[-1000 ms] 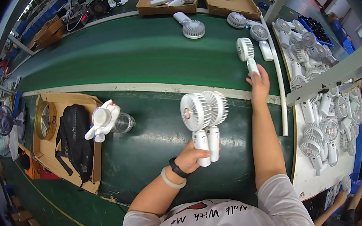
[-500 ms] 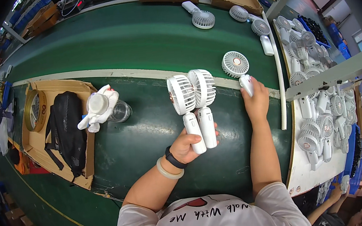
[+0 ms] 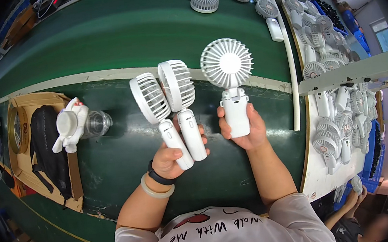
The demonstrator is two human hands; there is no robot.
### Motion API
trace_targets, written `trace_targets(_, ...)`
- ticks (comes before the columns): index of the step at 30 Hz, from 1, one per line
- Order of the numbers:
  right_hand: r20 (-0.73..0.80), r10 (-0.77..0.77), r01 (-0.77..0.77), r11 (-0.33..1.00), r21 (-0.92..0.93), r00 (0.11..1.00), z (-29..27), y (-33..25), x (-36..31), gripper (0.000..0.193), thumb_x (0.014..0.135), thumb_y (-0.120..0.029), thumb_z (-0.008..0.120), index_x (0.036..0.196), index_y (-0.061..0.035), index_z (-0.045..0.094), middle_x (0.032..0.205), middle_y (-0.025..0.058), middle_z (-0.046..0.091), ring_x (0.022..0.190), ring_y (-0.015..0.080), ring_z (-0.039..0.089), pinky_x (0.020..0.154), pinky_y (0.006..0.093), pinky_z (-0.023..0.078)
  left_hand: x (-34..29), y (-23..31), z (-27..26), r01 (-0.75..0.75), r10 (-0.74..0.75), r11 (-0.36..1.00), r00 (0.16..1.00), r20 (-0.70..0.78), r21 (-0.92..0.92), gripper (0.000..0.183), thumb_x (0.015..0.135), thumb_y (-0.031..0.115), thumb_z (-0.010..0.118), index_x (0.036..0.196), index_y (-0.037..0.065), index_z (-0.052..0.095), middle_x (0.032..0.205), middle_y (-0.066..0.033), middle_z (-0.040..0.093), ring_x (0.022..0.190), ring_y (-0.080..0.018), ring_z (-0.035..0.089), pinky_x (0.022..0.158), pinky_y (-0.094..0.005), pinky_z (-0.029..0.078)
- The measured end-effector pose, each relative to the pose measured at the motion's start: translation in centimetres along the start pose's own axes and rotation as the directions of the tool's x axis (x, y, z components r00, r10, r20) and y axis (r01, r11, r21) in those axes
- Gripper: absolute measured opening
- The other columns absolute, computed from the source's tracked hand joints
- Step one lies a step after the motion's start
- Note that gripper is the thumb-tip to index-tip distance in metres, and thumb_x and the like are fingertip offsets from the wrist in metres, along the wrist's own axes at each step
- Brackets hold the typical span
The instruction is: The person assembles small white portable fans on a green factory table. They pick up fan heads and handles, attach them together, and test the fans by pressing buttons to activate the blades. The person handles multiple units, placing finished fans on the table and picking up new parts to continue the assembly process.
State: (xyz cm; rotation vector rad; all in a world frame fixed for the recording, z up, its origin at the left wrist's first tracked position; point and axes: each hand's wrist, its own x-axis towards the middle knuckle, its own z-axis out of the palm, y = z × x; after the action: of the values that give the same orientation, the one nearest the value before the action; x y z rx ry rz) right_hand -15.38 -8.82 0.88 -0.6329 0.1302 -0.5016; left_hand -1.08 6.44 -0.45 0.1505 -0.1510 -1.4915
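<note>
My left hand [image 3: 170, 161] is closed round the handles of two white handheld fans, one fan [image 3: 179, 141] on the left and another fan [image 3: 191, 133] beside it. Their round slatted heads lean close together above my fingers. Upright in my right hand [image 3: 255, 131] stands a third white handheld fan [image 3: 229, 64], its slatted head up and a plain round hub facing me. My fingers wrap both sides of its handle. All three are held above the green work table [image 3: 128, 176].
More fans lie at the far side, such as one fan [image 3: 204, 1]. On the right, a white board [image 3: 318, 178] carries many fans behind a metal bar [image 3: 356, 76]. At left are a carton [image 3: 74, 182] with a black bag [image 3: 50, 151], and a plush toy [image 3: 72, 125] against a clear jar [image 3: 98, 123].
My right hand has picked up the fan from the far edge strip, drawn it left toward me and raised it upright. My left hand has shifted left with its two fans.
</note>
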Motion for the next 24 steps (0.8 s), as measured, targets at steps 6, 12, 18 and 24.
trace_targets(6, 0.042, 0.085, -0.088, 0.994, 0.066, 0.995, 0.0, 0.2, -0.3, 0.055, 0.093, -0.049, 0.034, 0.120, -0.0013, 0.044, 0.103, 0.0197, 0.057, 0.062, 0.0214, 0.054, 0.049, 0.0302, 0.044, -0.2, -0.4, -0.1, 0.040, -0.040, 0.999, 0.999, -0.005, 0.014, 0.080, 0.064, 0.006, 0.067, 0.133, 0.014, 0.028, 0.119, -0.0163, 0.047, 0.108, -0.0294, 0.053, 0.089, -0.0484, 0.047)
trace_targets(12, 0.068, 0.084, -0.094, 0.983, 0.160, 0.994, -0.5, 0.2, -0.3, 0.061, 0.091, -0.055, 0.031, 0.121, -0.0028, 0.044, 0.104, 0.0191, 0.057, 0.064, 0.0209, 0.055, 0.050, 0.0299, 0.044, -0.3, -0.5, -0.1, 0.049, -0.048, 0.998, 0.998, -0.028, 0.026, 0.083, 0.063, 0.007, 0.067, 0.134, 0.013, 0.026, 0.118, -0.0163, 0.048, 0.106, -0.0291, 0.054, 0.089, -0.0482, 0.047)
trace_targets(18, -0.147, 0.013, -0.005, 0.999, 0.053, 0.989, 0.8, 0.7, 0.0, 0.047, 0.091, -0.039, 0.048, 0.122, -0.0042, 0.043, 0.096, 0.0118, 0.057, 0.073, 0.0185, 0.058, 0.059, 0.0297, 0.051, -0.2, -0.6, 0.1, 0.039, -0.038, 0.999, 0.999, -0.026, 0.029, 0.084, 0.063, 0.007, 0.067, 0.135, 0.013, 0.024, 0.118, -0.0170, 0.048, 0.106, -0.0296, 0.054, 0.088, -0.0477, 0.048)
trace_targets(24, -0.341, 0.002, -0.082, 0.972, -0.220, 0.940, 1.2, 0.3, 0.2, 0.038, 0.087, -0.017, 0.057, 0.120, -0.0027, 0.044, 0.095, 0.0088, 0.058, 0.080, 0.0161, 0.061, 0.070, 0.0304, 0.054, -0.2, -0.6, 0.1, 0.042, -0.041, 0.999, 0.999, -0.022, 0.025, 0.085, 0.064, 0.006, 0.067, 0.136, 0.015, 0.023, 0.117, -0.0171, 0.048, 0.105, -0.0296, 0.055, 0.088, -0.0475, 0.048)
